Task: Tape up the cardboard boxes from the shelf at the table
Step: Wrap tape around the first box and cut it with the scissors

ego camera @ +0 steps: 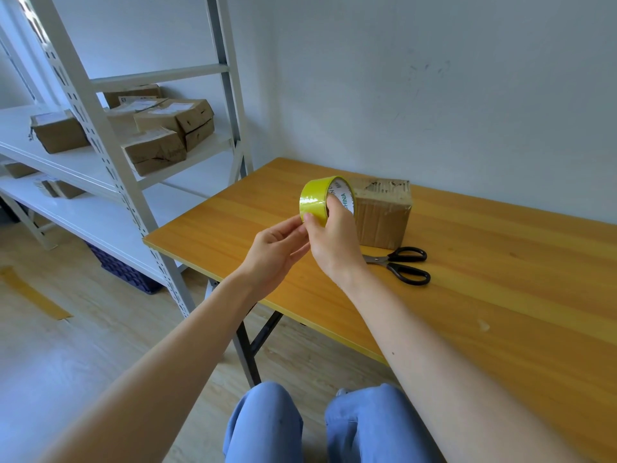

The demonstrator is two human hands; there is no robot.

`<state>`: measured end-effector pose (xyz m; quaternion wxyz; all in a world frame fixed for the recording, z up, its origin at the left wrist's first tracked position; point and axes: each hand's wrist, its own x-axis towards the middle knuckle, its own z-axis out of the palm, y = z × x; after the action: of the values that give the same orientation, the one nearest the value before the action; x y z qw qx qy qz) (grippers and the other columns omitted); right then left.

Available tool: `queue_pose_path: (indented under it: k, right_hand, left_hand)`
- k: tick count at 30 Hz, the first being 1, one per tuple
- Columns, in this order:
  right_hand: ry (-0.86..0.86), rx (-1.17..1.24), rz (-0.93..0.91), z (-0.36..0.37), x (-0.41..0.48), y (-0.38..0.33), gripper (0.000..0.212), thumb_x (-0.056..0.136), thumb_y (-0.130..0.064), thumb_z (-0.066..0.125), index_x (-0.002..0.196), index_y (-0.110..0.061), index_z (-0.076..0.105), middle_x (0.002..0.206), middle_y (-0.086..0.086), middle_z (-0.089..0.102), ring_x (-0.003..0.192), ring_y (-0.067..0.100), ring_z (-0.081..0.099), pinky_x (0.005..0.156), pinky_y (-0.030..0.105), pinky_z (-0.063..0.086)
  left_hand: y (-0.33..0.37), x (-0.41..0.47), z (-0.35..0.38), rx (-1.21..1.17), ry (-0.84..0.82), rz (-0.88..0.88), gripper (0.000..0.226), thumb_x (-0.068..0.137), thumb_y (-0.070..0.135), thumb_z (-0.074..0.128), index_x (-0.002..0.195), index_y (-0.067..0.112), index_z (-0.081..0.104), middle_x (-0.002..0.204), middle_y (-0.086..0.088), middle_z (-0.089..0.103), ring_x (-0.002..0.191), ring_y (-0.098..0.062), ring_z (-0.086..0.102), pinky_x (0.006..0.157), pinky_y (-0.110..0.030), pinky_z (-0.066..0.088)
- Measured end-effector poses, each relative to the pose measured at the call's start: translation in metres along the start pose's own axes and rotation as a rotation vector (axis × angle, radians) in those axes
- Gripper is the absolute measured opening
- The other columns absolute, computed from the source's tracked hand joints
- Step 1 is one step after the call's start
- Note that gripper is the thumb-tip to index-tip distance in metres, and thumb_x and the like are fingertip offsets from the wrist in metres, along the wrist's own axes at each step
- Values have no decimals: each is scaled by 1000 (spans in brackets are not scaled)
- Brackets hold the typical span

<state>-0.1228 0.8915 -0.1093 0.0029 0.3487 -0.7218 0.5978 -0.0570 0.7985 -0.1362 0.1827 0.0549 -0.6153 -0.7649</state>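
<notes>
My right hand (334, 242) grips a yellow tape roll (317, 198) above the wooden table (500, 279), with fingers through its core and the thumb on its outer face. The fingertips of my left hand (277, 248) pinch at the roll's lower edge beside that thumb. Just behind the roll, a brown cardboard box (384, 215) with a torn top stands on the table. Black-handled scissors (400, 264) lie in front of the box. Several more cardboard boxes (173, 123) sit on the white shelf (83, 162) to the left.
The shelf's metal upright (133, 202) stands close to the table's left corner. A dark crate (127, 272) sits under the lowest shelf. A strip of tape (33, 294) lies on the wood floor. My knees in blue trousers (327, 426) are at the table's front edge.
</notes>
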Motion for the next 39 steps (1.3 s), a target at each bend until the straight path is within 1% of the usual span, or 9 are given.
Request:
queue_pose_path:
  k: [2, 5, 11, 19, 24, 26, 32, 36, 39]
  right_hand:
    - [-3, -18, -1, 2, 1, 0, 16, 98, -7, 48, 112, 0, 53, 90, -4, 51, 75, 7, 47, 68, 16, 36]
    - [-18, -4, 2, 2, -1, 0, 8, 97, -5, 45, 103, -3, 51, 82, -4, 50, 68, 4, 46, 63, 18, 36]
    - [-31, 13, 10, 2, -4, 1, 21, 99, -6, 44, 117, -4, 55, 110, 8, 65, 100, 17, 60, 80, 20, 47]
    - [-8, 3, -12, 2, -6, 3, 19, 101, -10, 44, 114, -4, 57, 109, 9, 67, 101, 21, 61, 85, 31, 47]
    - [-10, 31, -32, 0, -7, 4, 20, 102, -10, 43, 115, -7, 58, 117, 0, 66, 92, -1, 57, 77, 4, 42]
    - [-11, 53, -27, 0, -8, 4, 21, 102, -10, 43, 116, -7, 58, 118, -2, 65, 92, -8, 55, 77, 2, 40]
    - [-3, 103, -16, -2, -9, 3, 22, 103, -13, 43, 109, -5, 62, 115, 1, 68, 107, 8, 61, 90, 19, 46]
    - [28, 105, -5, -4, -7, 1, 24, 103, -16, 43, 100, -2, 62, 94, -2, 70, 89, 3, 64, 76, 19, 50]
    - [61, 61, -27, -6, -6, 1, 23, 101, -14, 45, 84, -4, 56, 67, -12, 54, 60, -5, 52, 56, 15, 38]
  left_hand:
    - [1, 1, 0, -31, 0, 14, 32, 85, 19, 55, 114, 11, 64, 99, 2, 72, 94, -10, 67, 83, -21, 52]
    - [1, 2, -1, -51, 10, 17, 32, 85, 18, 55, 114, 9, 63, 97, 0, 72, 89, -10, 67, 78, -20, 53]
    - [0, 3, -1, -80, 20, 13, 31, 88, 16, 55, 117, 6, 61, 97, -2, 72, 88, -11, 67, 77, -20, 52]
    - [0, 4, 0, -81, 31, -2, 37, 86, 18, 58, 121, 5, 59, 99, -4, 71, 89, -12, 67, 76, -21, 52]
    - [0, 4, 2, -73, 27, -3, 32, 85, 18, 57, 116, 8, 61, 97, -3, 72, 89, -12, 68, 77, -19, 52]
    - [0, 4, 2, -70, 22, 0, 31, 85, 18, 58, 114, 9, 62, 96, -3, 72, 90, -12, 68, 77, -19, 52]
    - [-3, 3, 1, -48, 29, 3, 37, 85, 20, 59, 119, 5, 60, 101, -7, 70, 95, -16, 66, 83, -23, 52]
    - [-5, 2, 3, -19, 30, 13, 34, 81, 20, 62, 112, 8, 63, 102, -6, 70, 97, -15, 65, 89, -26, 51]
    - [-6, 1, 6, 37, 11, 18, 35, 80, 21, 63, 113, 10, 64, 104, -3, 71, 99, -14, 65, 95, -28, 50]
